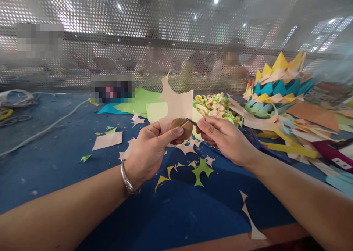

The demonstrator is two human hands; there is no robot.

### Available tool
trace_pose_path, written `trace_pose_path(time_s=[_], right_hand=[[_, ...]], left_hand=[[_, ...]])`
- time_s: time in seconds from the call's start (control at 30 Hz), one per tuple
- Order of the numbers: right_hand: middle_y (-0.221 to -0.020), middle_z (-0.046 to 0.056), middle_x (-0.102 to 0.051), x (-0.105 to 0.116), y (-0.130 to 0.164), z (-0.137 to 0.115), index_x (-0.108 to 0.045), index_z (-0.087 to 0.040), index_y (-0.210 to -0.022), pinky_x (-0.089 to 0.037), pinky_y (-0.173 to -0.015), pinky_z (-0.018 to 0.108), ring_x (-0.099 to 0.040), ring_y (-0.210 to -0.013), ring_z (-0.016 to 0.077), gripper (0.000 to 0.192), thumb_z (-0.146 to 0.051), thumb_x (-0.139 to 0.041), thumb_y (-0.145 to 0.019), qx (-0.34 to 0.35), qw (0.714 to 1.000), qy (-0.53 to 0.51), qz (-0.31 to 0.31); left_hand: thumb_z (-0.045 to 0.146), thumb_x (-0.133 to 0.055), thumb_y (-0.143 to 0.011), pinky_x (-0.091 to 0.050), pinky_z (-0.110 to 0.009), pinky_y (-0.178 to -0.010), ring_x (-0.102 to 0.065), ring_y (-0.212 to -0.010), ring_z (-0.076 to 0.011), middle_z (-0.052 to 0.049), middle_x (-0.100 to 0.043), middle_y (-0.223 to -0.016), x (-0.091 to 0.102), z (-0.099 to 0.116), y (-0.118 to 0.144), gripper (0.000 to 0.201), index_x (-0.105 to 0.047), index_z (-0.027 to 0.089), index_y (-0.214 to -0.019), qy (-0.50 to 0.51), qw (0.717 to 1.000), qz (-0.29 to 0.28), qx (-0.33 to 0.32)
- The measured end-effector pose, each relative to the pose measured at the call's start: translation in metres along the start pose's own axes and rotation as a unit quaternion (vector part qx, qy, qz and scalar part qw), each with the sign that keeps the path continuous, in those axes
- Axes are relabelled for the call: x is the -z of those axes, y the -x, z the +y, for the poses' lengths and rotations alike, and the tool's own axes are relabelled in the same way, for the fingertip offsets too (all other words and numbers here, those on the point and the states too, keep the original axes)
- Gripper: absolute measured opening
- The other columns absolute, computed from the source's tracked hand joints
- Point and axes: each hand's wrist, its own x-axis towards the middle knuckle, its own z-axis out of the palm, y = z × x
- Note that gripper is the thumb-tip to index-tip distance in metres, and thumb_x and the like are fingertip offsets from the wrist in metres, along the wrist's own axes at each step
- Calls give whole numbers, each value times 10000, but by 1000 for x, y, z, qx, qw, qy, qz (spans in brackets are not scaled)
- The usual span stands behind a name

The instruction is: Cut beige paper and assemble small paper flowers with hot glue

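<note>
My left hand (150, 146) is closed on a sheet of pale pink paper (178, 102) with curved cut-outs along its edge. The same hand presses a round brown disc (181, 128) against the paper with its thumb. Pinched in my right hand (223, 137) is a dark, thin pointed tool (192, 122), its tip at the disc's upper right edge. The fingers hide the rest of the tool, so its kind is unclear. Below both hands lie paper offcuts, among them a green scrap (202, 172) and a yellow scrap (162, 181).
Green paper sheets (140, 100) lie behind my hands on the blue table (68, 137). To their right is a heap of small paper pieces (216, 107). A spiky layered paper piece (281, 85) stands at right. A white cord (49, 126) crosses the left; perforated mesh (165, 19) rises behind.
</note>
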Motion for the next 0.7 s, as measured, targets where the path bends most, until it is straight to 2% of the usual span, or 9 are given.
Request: trace_pose_path(time_s=[0.27,0.43,0.7], right_hand=[[-601,-60,-344,3,-1,-1,-481,-201,-722,-280,-510,261,-316,-529,85,395,-528,-488,-945,24,996,87,7],[-655,-29,-442,6,-2,0,-525,-198,-736,-344,-586,271,-443,-630,115,409,-543,-464,-947,31,988,154,-3],[-646,-40,-388,8,-2,-3,-500,-202,-735,-328,-582,274,-419,-621,118,410,-560,-475,-933,24,988,149,-15]], left_hand=[[208,-724,-748,-435,-283,-663,-543,-677,-131,-21,-619,-704,3,-4,-1,130,-646,146,-664,10,1000,-6,19],[204,-732,-756,-434,-265,-653,-598,-711,-136,-39,-687,-779,7,-10,-2,100,-709,127,-816,-2,998,-5,70],[198,-725,-760,-435,-260,-653,-603,-697,-125,-23,-688,-765,8,-11,-4,76,-704,134,-794,4,999,-15,52]])
